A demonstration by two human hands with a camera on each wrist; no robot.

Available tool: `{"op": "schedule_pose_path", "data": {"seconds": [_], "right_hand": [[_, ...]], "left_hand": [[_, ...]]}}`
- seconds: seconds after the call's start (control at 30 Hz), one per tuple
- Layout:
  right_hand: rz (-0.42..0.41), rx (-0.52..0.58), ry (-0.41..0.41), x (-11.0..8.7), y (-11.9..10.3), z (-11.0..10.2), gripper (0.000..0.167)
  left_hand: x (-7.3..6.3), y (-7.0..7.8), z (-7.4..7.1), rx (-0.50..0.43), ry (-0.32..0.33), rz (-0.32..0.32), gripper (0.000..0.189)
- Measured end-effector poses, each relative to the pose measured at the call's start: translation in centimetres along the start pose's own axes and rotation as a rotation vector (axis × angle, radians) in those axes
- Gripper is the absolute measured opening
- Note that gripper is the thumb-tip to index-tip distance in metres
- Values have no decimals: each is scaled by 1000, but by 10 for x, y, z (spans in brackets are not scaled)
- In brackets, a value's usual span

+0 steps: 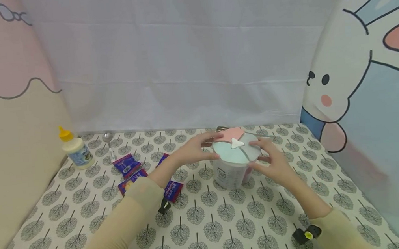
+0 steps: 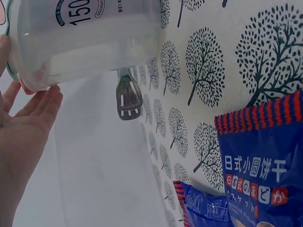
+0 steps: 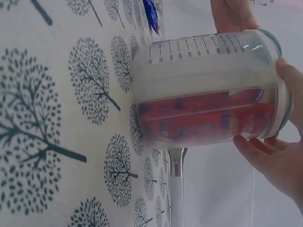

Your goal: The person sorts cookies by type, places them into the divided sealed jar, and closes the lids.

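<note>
A clear round storage canister (image 1: pixel 229 176) stands on the patterned cloth, capped by a lid (image 1: pixel 231 156) with pink, mint and grey sections. On the left, my left hand (image 1: pixel 198 149) grips the lid's edge, thumb in front and fingers toward the back. From the other side my right hand (image 1: pixel 274 162) holds the edge too; in the right wrist view its thumb lies on the rim and its fingertips touch the canister wall. Red packaging (image 3: pixel 203 124) shows through one compartment of the canister. The lid appears to sit on the canister.
Several blue snack packets (image 1: pixel 127 165) lie left of the canister. Farther left are a spoon (image 1: pixel 107 139) and a white bottle (image 1: pixel 79 154) with a yellow nozzle. A slotted turner (image 2: pixel 129 98) lies behind the canister. A white curtain (image 1: pixel 180 63) hangs at the back.
</note>
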State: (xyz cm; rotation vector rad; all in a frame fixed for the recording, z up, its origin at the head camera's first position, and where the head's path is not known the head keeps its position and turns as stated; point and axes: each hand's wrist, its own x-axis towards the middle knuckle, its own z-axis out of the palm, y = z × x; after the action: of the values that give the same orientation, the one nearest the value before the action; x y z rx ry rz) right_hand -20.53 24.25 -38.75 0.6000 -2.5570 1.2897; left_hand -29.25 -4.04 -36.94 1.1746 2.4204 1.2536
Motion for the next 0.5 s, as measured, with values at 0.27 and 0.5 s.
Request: {"op": "schedule_pose_path", "data": {"seconds": [0.27, 0.5], "right_hand": [[-5, 73, -102, 16, 10, -8, 60], [-5, 168, -230, 39, 21, -19, 55]], "left_hand": [[-10, 7, 10, 29, 153, -57, 78], [-17, 19, 24, 110, 325, -116, 75]]}}
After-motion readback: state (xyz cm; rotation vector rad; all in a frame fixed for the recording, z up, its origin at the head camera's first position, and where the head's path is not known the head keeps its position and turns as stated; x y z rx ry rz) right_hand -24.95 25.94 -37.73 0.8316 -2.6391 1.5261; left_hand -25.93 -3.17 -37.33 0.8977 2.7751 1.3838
